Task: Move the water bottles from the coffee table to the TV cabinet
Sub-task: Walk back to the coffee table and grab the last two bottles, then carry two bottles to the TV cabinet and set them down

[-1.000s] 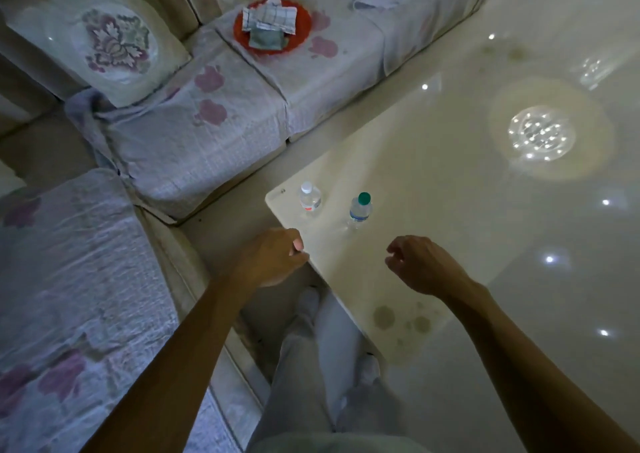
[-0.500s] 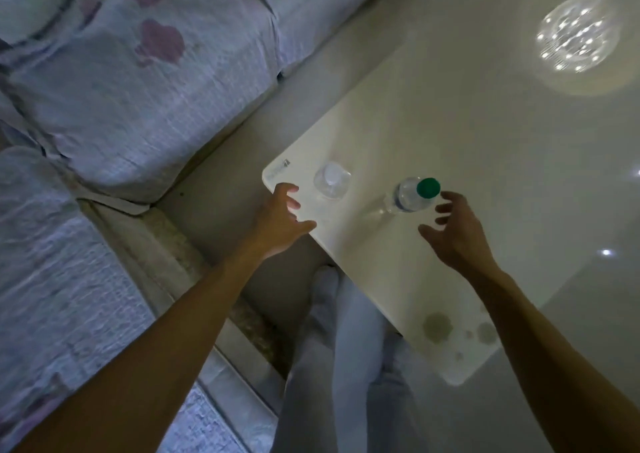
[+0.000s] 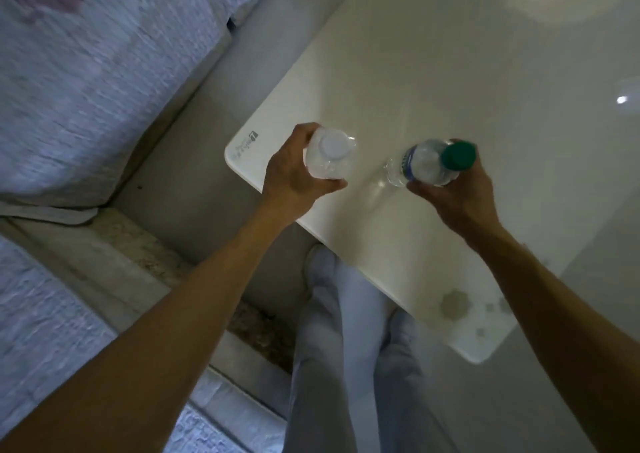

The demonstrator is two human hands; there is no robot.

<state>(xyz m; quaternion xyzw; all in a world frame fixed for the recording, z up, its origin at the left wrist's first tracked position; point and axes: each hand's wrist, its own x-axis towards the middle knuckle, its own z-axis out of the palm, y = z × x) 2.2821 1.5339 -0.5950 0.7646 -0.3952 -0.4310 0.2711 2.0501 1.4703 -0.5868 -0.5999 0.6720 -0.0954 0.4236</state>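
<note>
Two clear water bottles stand near the left corner of the cream coffee table point(image 3: 433, 71). The white-capped bottle point(image 3: 330, 154) is wrapped by my left hand point(image 3: 294, 172), fingers curled round its body. The green-capped bottle point(image 3: 433, 161), with a blue label, leans a little and is gripped from the near side by my right hand point(image 3: 457, 192). Whether either bottle's base still touches the tabletop is hidden by the steep view. The TV cabinet is not in view.
A sofa with a pale floral cover point(image 3: 86, 71) runs along the left, with a stone plinth point(image 3: 138, 272) below it. My legs in light trousers point(image 3: 346, 331) stand at the table's near edge. Glossy floor point(image 3: 588, 296) lies to the right.
Both hands reached forward from open, apart poses and closed round the bottles, left on the white-capped one, right on the green-capped one. The camera dipped closer to the table.
</note>
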